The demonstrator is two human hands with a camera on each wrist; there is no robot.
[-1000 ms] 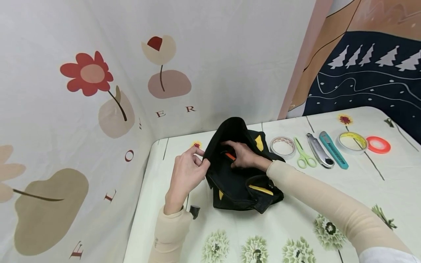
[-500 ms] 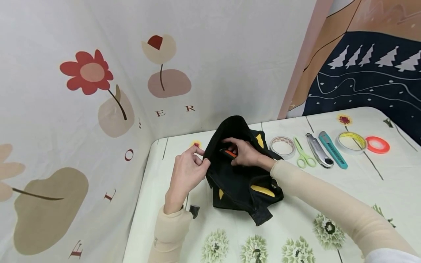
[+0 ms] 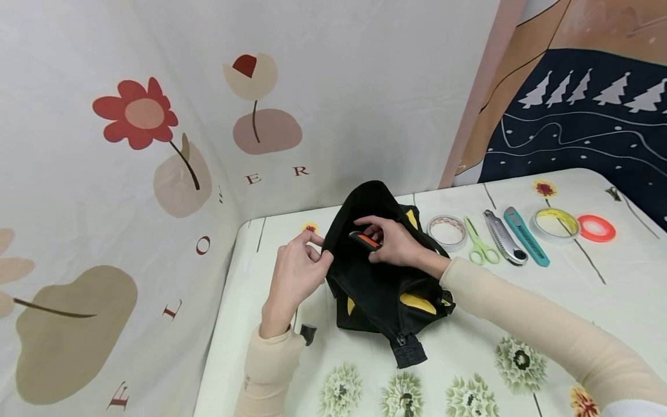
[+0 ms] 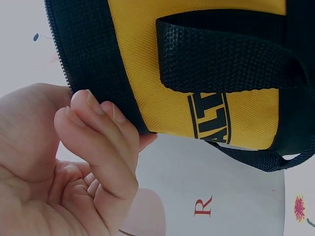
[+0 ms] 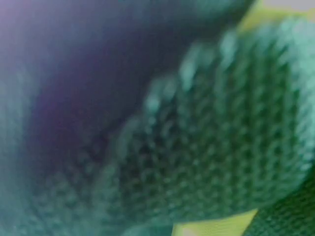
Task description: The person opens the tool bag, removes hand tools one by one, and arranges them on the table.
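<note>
A black bag [image 3: 365, 295] with yellow panels lies with its mouth spread wide. My left hand [image 3: 297, 272] pinches its left rim between thumb and fingers. In the left wrist view that hand [image 4: 98, 157] grips the zipped edge beside the bag's yellow side [image 4: 147, 64], where a black webbing strap [image 4: 221, 56] loops. Inside the mouth, my right hand [image 3: 397, 242] holds a small black tool with an orange stripe [image 3: 366, 240]; its exact kind I cannot tell. Blurred dark woven webbing [image 5: 211, 137] fills most of the right wrist view.
Right of the bag lie a tape roll [image 3: 447, 232], green scissors [image 3: 482, 246], a silver utility knife [image 3: 504, 237], a teal utility knife [image 3: 526, 237], another tape roll [image 3: 556, 225] and a red tape roll [image 3: 596, 228]. A patterned curtain [image 3: 365, 116] hangs behind the table.
My right hand has shifted slightly right with the tool, which shows more now. The bag's zipper-end tab has swung down toward the front. My left hand stays at the rim.
</note>
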